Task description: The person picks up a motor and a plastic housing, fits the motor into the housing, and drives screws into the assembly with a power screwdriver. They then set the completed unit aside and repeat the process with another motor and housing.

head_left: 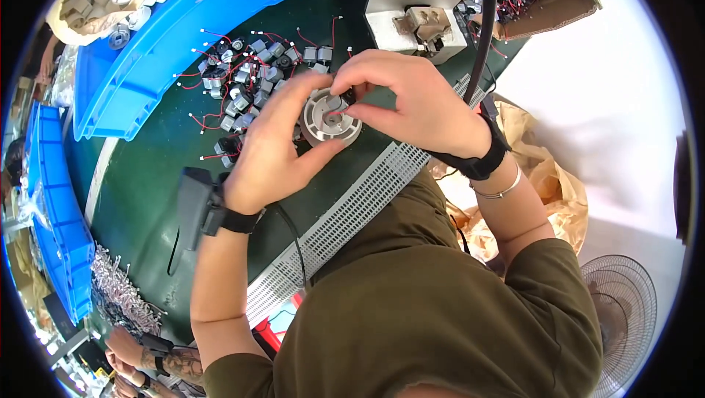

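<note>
A round, pale plastic housing [335,131] with an open, ribbed inside sits on the green work surface. My left hand [270,150] is closed on its left side, the thumb along the near rim and the fingers along the far side. Over the housing, my right hand [415,98] pinches a small motor [344,97] between thumb and fingers. The motor is partly hidden by the fingertips and lies at the housing's upper right part. Just beyond my left hand lies a loose heap of small grey motors [250,78] with thin red and black wires.
Blue plastic bins [147,53] curve round the far left, beside a bag of pale round parts [95,1]. A metal fixture [411,5] and a cardboard box [562,1] stand at the back right. A perforated strip [352,211] edges the table. Another person's hands [125,350] show lower left.
</note>
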Available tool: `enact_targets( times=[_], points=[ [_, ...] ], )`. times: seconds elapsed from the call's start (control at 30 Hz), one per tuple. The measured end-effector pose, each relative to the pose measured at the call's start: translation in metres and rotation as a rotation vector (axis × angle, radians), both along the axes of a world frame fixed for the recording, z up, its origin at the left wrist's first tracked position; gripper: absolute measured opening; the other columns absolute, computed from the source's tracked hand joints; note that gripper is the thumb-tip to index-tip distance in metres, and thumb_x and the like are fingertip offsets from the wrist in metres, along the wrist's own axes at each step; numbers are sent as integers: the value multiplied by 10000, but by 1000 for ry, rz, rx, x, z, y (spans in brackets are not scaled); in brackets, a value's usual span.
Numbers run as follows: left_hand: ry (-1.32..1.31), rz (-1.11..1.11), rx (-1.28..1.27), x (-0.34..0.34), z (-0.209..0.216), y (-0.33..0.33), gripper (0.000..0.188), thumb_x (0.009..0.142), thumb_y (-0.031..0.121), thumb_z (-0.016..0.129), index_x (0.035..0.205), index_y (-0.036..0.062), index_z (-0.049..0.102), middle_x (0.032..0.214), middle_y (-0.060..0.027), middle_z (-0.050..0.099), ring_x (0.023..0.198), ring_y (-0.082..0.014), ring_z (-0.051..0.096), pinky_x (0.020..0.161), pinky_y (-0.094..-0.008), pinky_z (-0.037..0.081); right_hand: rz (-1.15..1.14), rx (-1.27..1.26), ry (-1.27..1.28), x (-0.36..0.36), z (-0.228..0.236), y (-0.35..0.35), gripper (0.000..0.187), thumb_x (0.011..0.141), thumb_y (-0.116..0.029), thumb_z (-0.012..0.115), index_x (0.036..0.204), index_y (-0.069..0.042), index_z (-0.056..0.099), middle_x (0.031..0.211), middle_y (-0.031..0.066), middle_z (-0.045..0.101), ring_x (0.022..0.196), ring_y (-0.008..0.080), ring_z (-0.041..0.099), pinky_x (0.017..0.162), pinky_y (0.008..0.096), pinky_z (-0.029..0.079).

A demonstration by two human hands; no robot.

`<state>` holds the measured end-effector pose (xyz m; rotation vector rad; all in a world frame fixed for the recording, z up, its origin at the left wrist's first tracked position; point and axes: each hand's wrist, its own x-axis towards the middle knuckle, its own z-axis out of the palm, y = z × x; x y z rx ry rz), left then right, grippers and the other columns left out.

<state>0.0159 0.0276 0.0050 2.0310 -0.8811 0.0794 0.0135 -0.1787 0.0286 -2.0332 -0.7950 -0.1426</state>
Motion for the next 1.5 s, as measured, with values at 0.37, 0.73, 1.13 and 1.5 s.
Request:
enact_targets(
  times=[0.37, 0.73, 1.13, 1.5],
  points=[
    [25, 24, 27, 3, -10, 6, 685, 612, 114, 807, 1211, 52, 482, 1127, -154, 559, 1044, -350, 533, 879, -392, 447, 285, -414, -246, 15, 8, 7, 268, 694, -4, 619, 949, -69, 573, 930, 82, 561, 908, 268, 562, 746, 345, 477],
    [-318, 143, -79, -12, -13, -1, 717, 565, 214, 840, 1170, -9, 527, 1063, -172, 580, 953, -346, 572, 811, -406, 485, -251, 346, -426, 49, 62, 46, 342, 811, -59, 652, 1138, -17, 559, 1157, 113, 573, 1079, 175, 544, 897, 330, 444],
    [-414, 69, -55, -9, -21, -6, 366, 617, 94, 802, 930, -5, 640, 1059, -145, 622, 1006, -328, 603, 842, -396, 517, 633, 828, -30, 98, 156, 67, 162, 758, -69, 650, 868, -25, 539, 740, 38, 558, 627, 118, 555, 583, 252, 472],
    [-372, 34, 1, -7, -23, 1, 364, 642, 2, 772, 972, -61, 630, 1139, -186, 593, 1072, -374, 572, 865, -417, 503, -127, 790, -233, 40, 79, -56, 271, 731, 20, 670, 971, 35, 544, 704, 53, 577, 541, 130, 563, 522, 240, 454]
  ],
)
